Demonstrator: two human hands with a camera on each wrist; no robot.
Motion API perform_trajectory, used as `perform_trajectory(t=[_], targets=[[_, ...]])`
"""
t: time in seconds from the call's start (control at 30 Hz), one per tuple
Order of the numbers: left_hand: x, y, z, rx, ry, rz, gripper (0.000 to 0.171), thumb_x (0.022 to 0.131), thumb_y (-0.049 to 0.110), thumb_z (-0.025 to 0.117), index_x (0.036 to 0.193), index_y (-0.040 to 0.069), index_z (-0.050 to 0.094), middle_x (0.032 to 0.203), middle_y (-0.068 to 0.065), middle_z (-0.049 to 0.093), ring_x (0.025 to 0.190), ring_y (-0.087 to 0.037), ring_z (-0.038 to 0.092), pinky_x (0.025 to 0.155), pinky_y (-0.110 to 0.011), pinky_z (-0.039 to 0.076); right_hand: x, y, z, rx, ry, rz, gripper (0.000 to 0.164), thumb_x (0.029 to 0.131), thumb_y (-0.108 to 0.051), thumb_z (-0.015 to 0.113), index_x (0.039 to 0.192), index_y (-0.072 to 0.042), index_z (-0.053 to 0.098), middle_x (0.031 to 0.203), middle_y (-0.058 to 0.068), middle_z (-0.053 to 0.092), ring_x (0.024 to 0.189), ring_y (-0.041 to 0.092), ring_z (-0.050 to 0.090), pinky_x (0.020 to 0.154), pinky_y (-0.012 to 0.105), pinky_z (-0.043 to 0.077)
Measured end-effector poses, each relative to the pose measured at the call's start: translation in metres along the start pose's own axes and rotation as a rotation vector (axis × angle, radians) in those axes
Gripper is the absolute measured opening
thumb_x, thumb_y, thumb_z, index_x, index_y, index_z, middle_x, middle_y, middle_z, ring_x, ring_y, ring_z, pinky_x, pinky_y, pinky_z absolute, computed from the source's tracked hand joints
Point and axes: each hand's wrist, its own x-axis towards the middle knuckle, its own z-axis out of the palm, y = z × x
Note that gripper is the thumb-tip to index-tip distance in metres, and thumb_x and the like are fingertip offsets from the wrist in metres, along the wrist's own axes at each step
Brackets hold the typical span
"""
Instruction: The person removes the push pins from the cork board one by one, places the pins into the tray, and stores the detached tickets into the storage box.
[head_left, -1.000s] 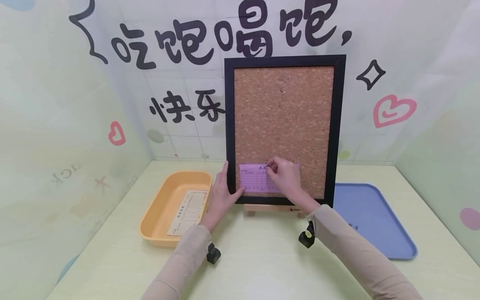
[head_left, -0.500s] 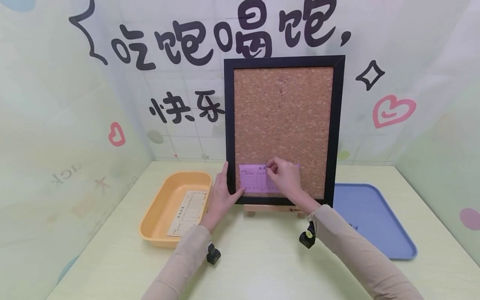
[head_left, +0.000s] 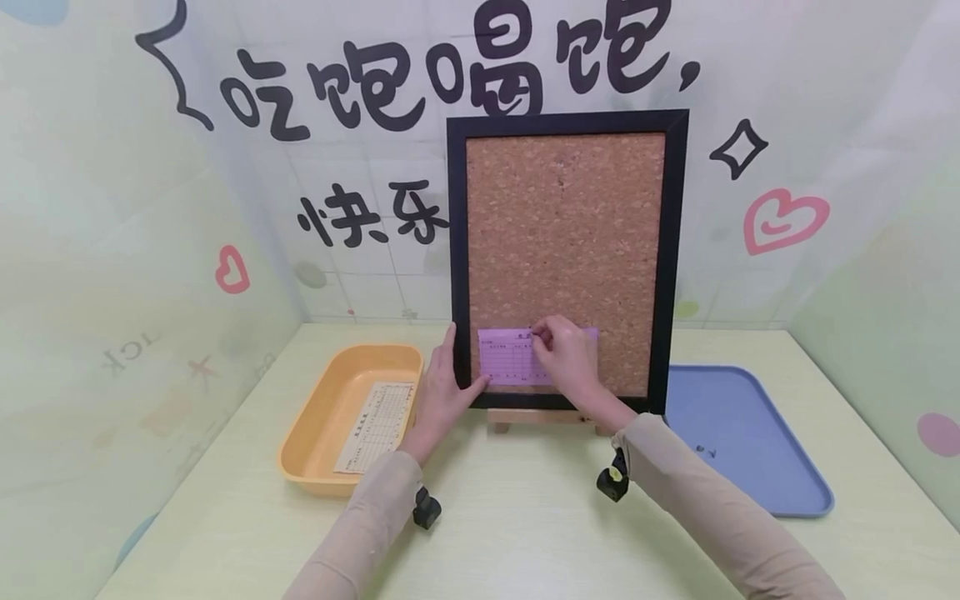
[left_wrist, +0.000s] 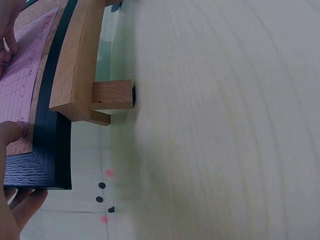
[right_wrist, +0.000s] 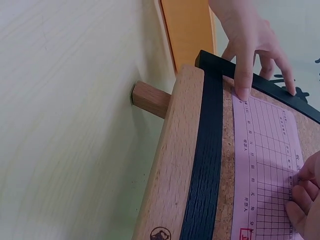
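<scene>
A purple printed form (head_left: 504, 357) lies flat against the lower part of a black-framed corkboard (head_left: 562, 225). My left hand (head_left: 442, 387) grips the board's lower left edge, thumb pressing the form's lower left corner; in the left wrist view its fingers (left_wrist: 29, 207) reach behind the frame. At the form's top edge, my right hand (head_left: 572, 358) pinches a small dark push pin (head_left: 532, 328), mostly hidden by the fingertips. Those curled fingers (right_wrist: 303, 197) also show against the form in the right wrist view. The form's right part is behind this hand.
A wooden easel (head_left: 543, 416) carries the board. At left, an orange tray (head_left: 311, 408) holds a cream printed slip (head_left: 378, 425). A blue tray (head_left: 757, 417) with small dark pins (head_left: 705, 451) lies at right, partly under the right sleeve. A printed wall stands behind.
Both hands keep nearly the same places on the board and form. The right wrist and forearm shift very slightly, showing a little more of the dark pins on the blue tray.
</scene>
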Motion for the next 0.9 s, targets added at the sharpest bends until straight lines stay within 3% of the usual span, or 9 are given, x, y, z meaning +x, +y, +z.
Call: perform_trajectory(t=[0.27, 0.9], targets=[[-0.0003, -0.0011, -0.0004, 0.022, -0.024, 0.007, 0.094, 0.075, 0.023, 0.074, 0.146, 0.012, 0.012, 0.117, -0.017, 0.049, 0.089, -0.025, 0.052, 0.079, -0.038, 0.048, -0.0025, -0.0007, 0.0005, -0.017, 0.006, 0.025, 0.006, 0.078, 0.000, 0.064, 0.082, -0.003, 0.065, 0.075, 0.006, 0.062, 0.062, 0.014, 0.055, 0.053, 0.023, 0.046], [-0.0013, -0.0001, -0.0008, 0.020, 0.022, 0.029, 0.094, 0.074, 0.022, 0.076, 0.145, 0.010, 0.016, 0.113, -0.018, 0.051, 0.090, -0.026, 0.053, 0.081, -0.039, 0.048, -0.0040, -0.0002, 0.0010, 0.050, 0.011, -0.014, 0.006, 0.077, 0.003, 0.062, 0.082, 0.000, 0.065, 0.074, 0.008, 0.060, 0.063, 0.015, 0.055, 0.054, 0.024, 0.048]])
